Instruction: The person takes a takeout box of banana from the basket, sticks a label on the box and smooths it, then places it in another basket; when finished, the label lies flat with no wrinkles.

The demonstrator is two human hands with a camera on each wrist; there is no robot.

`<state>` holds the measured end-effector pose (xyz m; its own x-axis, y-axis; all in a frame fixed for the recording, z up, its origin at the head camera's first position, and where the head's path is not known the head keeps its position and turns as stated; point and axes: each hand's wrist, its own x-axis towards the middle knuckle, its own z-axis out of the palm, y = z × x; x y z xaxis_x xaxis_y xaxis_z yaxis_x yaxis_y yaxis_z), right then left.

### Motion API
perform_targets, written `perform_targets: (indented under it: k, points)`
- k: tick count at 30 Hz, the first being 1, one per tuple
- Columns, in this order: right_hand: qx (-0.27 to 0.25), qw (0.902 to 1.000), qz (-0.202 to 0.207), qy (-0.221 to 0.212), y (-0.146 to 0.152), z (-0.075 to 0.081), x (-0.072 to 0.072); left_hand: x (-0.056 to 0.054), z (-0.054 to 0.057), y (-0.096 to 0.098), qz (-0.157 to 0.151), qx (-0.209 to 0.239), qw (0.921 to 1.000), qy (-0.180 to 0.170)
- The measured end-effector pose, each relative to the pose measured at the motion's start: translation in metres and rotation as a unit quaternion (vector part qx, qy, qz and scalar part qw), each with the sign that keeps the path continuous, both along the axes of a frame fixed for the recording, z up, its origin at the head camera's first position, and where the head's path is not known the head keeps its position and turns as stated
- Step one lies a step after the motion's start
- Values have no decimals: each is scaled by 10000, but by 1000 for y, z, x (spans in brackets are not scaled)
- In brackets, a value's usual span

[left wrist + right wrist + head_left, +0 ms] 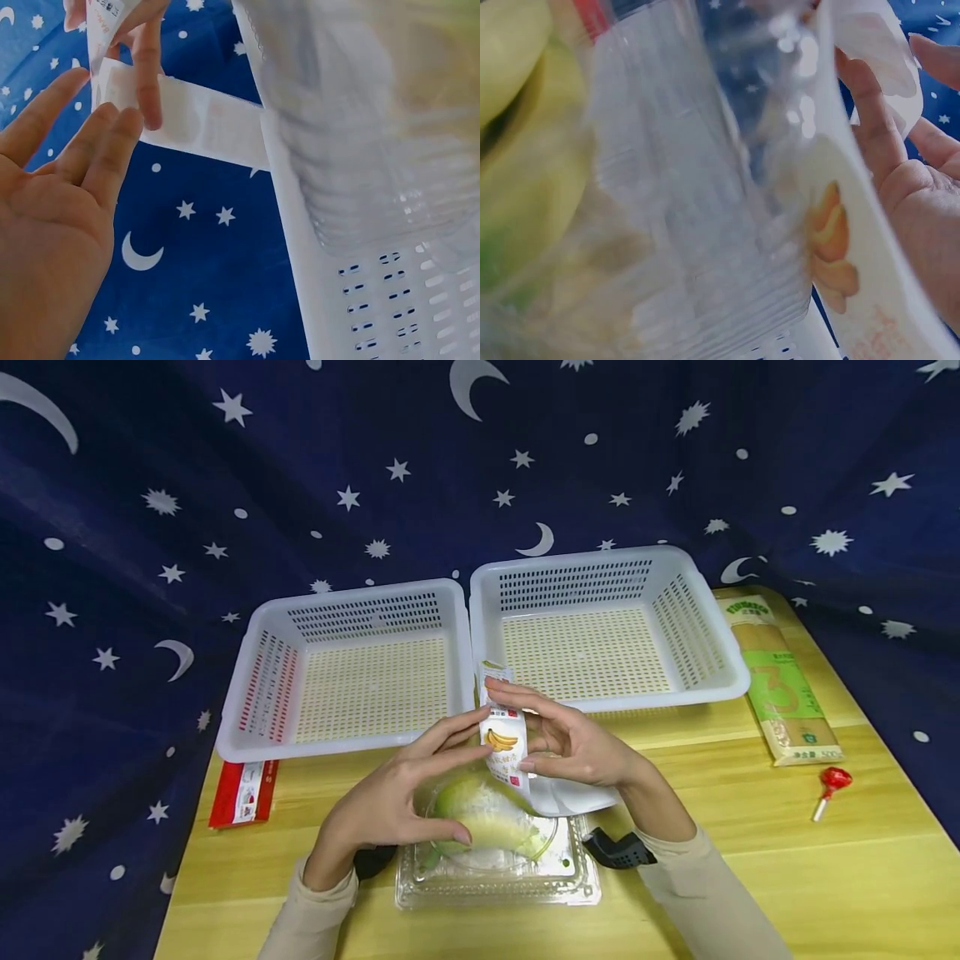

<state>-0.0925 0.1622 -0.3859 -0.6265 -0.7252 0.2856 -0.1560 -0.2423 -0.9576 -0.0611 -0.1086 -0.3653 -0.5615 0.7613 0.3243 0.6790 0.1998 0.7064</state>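
Observation:
A white strip of labels (pixel 506 758) printed with bananas hangs over a clear plastic clamshell box (pixel 498 891). My right hand (pixel 583 745) holds the strip, its fingers on the upper part and thumb near the right edge. My left hand (pixel 401 783) has its fingers extended, and the tips touch the strip's left edge; its thumb stands apart. Inside the box is yellow-green fruit (pixel 487 818), which looks like bananas in the right wrist view. More of the strip curls in white below the right palm. The left wrist view shows the label strip (pixel 202 120) stretching toward the box.
Two white perforated baskets, the left basket (pixel 352 752) and the right basket (pixel 622 701), stand side by side behind the hands. A red packet (pixel 243 793) lies at left. A noodle package (pixel 783 685) and a red lollipop (pixel 835 779) lie at right on the wooden table (pixel 750 860).

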Motion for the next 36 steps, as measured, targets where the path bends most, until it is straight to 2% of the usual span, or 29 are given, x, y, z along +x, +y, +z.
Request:
perform_targets:
  k: [5, 17, 26, 36]
  points:
    - [78, 9999, -12, -83, -2, -1, 0, 2, 0, 0, 58, -104, 9999, 108]
    - [405, 9989, -220, -108, -1, -5, -1, -1, -1, 0, 155, -265, 9995, -44]
    - [307, 9989, -286, -214, -1, -4, -2, -1, -1, 1, 232, -339, 9991, -46]
    - [335, 9943, -926, -418, -1, -6, -2, -3, -4, 3, 164, -187, 9997, 8]
